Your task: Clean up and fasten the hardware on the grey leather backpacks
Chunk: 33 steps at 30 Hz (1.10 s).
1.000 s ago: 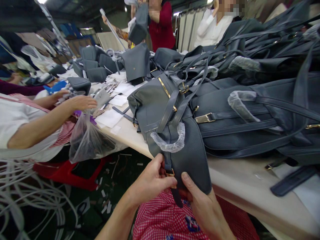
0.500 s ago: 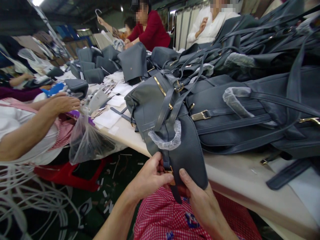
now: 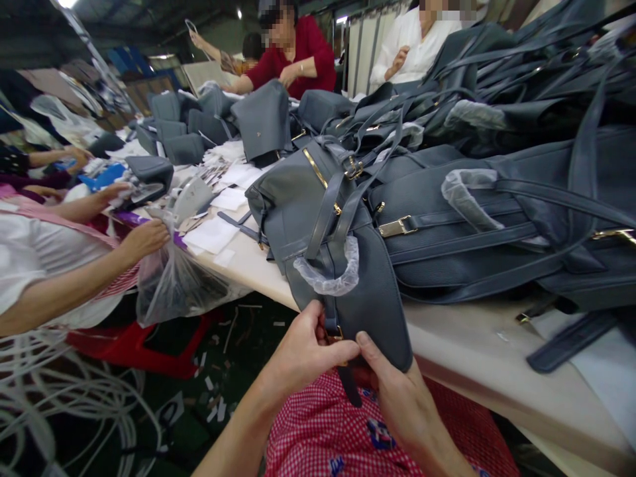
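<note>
A dark grey-blue backpack lies over the table's front edge, its flap pointing at me. My left hand pinches the flap's strap at a small gold buckle, mostly hidden by the fingers. The strap's loose tip hangs below. With thumb on top, my right hand grips the flap's lower edge; its fingers are hidden underneath. The two thumbs almost meet. Clear plastic wraps the carry handle just above my hands, and a gold zip runs across the bag farther up.
More backpacks pile up on the right of the table. Stuffed bags and white papers lie farther left. A co-worker's arm reaches beside a clear plastic bag. Other people stand behind the table.
My left thumb has moved right, up to my right thumb, over the buckle. The backpack stays put. The co-worker at left has shifted an arm; the person in red has moved their arms.
</note>
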Available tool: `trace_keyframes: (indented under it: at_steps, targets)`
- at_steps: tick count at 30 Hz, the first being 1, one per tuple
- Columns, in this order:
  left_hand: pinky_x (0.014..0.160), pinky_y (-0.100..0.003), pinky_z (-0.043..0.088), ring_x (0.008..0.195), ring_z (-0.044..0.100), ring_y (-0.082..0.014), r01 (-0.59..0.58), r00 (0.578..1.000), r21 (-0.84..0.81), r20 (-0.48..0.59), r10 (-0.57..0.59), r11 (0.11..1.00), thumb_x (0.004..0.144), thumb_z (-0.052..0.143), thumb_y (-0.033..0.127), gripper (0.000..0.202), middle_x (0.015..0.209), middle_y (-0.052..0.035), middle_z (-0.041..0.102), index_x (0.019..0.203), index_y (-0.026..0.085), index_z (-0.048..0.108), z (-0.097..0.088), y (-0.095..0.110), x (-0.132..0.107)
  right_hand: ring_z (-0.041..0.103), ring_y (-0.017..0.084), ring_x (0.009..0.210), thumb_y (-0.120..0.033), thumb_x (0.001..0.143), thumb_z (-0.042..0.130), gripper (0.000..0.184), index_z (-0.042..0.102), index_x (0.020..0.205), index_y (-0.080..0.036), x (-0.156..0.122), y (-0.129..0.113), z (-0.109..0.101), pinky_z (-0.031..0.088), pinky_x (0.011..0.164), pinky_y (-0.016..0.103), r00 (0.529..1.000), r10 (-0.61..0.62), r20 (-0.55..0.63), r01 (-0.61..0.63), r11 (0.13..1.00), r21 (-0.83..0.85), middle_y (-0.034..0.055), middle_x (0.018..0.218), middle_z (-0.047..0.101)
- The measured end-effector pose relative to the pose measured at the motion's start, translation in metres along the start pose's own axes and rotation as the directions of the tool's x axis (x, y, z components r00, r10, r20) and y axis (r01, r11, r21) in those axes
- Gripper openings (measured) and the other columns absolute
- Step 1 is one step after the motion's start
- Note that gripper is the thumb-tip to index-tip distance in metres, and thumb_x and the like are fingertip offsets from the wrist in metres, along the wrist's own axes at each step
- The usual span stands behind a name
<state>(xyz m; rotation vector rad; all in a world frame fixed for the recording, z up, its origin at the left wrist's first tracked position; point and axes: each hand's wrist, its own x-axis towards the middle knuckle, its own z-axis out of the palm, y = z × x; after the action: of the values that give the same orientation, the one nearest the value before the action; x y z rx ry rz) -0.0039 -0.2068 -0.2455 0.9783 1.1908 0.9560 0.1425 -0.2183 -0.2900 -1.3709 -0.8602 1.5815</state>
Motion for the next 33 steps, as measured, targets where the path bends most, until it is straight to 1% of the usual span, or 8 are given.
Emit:
trace_keyframes:
  at_steps: [3,8,11,14,17,21,28,33]
  targets:
    - [0.061,-0.024,0.048,0.069,0.060,-0.0125,-0.022,1.000,-0.045,-0.005,0.022,0.999,0.067,0.066,0.013,0.032,0.079,0.0015,0.060,0.091,0.018,0.046,0.002,0.000,0.000,0.070,0.034,0.099,-0.056,0.071,0.071,0.052,0.073,0.109,-0.020,-0.001,-0.004,0.002,0.055,0.088,0.048,0.998,0.068,0.008,-0.068,0.998,-0.010,0.0101,0.101,0.078]
    - [0.053,-0.021,0.043,0.056,0.054,-0.0081,0.031,0.999,-0.018,0.041,-0.030,0.999,0.062,0.060,0.009,0.031,0.072,0.0058,0.054,0.087,0.019,0.043,-0.001,0.004,0.002,0.070,0.034,0.096,-0.058,0.068,0.071,0.054,0.074,0.104,-0.019,-0.007,-0.017,0.005,0.056,0.086,0.045,0.995,0.089,-0.050,-0.093,0.991,-0.091,0.0097,0.097,0.078]
    - [0.054,-0.021,0.043,0.058,0.054,-0.0082,0.032,0.999,-0.009,0.037,-0.032,0.999,0.060,0.056,0.006,0.033,0.075,0.0052,0.055,0.089,0.018,0.046,-0.002,0.005,0.003,0.070,0.034,0.095,-0.063,0.066,0.069,0.054,0.077,0.095,-0.018,-0.012,-0.030,0.009,0.057,0.083,0.040,0.997,0.060,-0.051,-0.068,0.983,-0.172,0.0089,0.094,0.079]
    - [0.056,-0.022,0.044,0.060,0.055,-0.0088,0.033,0.998,-0.025,0.045,-0.032,0.999,0.058,0.054,0.004,0.035,0.079,0.0041,0.057,0.090,0.018,0.047,-0.003,0.004,0.004,0.070,0.033,0.095,-0.066,0.064,0.068,0.056,0.077,0.092,-0.018,-0.015,-0.038,0.012,0.057,0.082,0.036,1.000,0.028,-0.003,-0.028,0.981,-0.190,0.0079,0.096,0.079]
    - [0.059,-0.024,0.045,0.059,0.054,-0.0083,0.045,0.996,-0.058,0.076,-0.041,0.997,0.058,0.054,0.003,0.038,0.083,0.0029,0.059,0.093,0.018,0.048,-0.004,0.006,0.003,0.071,0.033,0.094,-0.062,0.063,0.071,0.053,0.077,0.092,-0.018,-0.015,-0.038,0.013,0.058,0.080,0.035,1.000,0.026,0.004,-0.025,0.985,-0.171,0.0076,0.094,0.079]
    - [0.061,-0.025,0.047,0.058,0.054,-0.0082,0.064,0.992,-0.082,0.112,-0.054,0.995,0.059,0.057,0.004,0.038,0.086,0.0021,0.061,0.093,0.018,0.048,-0.008,0.010,0.001,0.071,0.033,0.091,-0.058,0.065,0.073,0.049,0.077,0.093,-0.018,-0.014,-0.034,0.011,0.058,0.079,0.037,0.998,0.053,-0.025,-0.056,0.984,-0.167,0.0076,0.089,0.079]
    - [0.062,-0.026,0.048,0.063,0.060,-0.0110,0.089,0.986,-0.127,0.148,-0.070,0.988,0.060,0.061,0.006,0.037,0.088,-0.0002,0.063,0.093,0.017,0.049,-0.010,0.013,0.001,0.070,0.035,0.096,-0.058,0.069,0.069,0.054,0.074,0.104,-0.018,-0.013,-0.026,0.009,0.058,0.080,0.043,0.988,0.137,-0.072,-0.145,0.981,-0.128,0.0096,0.093,0.079]
    - [0.060,-0.024,0.048,0.063,0.060,-0.0102,0.103,0.983,-0.166,0.168,-0.075,0.981,0.059,0.063,0.006,0.039,0.092,-0.0010,0.064,0.094,0.017,0.050,-0.011,0.014,0.000,0.071,0.034,0.094,-0.057,0.068,0.071,0.053,0.074,0.105,-0.018,-0.014,-0.024,0.010,0.058,0.081,0.043,0.990,0.120,-0.071,-0.127,0.985,-0.113,0.0090,0.093,0.079]
